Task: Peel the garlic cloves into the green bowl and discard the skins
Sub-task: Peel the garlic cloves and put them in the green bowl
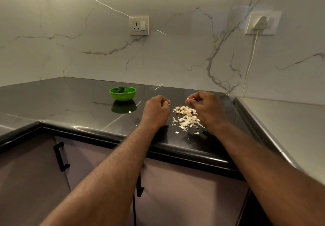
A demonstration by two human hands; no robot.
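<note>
A small green bowl (122, 93) stands on the black counter, left of both hands. A pile of garlic cloves and loose skins (186, 116) lies between my hands. My left hand (155, 109) hovers over the counter with curled fingers, pinching a small white piece of skin at its fingertips. My right hand (204, 106) is raised just right of the pile and pinches a pale garlic clove (188, 100) between thumb and fingers. What lies inside the bowl is hard to make out.
The black stone counter (70, 102) runs into a corner with marble walls. A steel surface (284, 120) adjoins it on the right. A wall socket (139, 25) is behind, a plugged white cable (251, 58) at the right. Cabinet handles (60, 156) sit below the counter edge.
</note>
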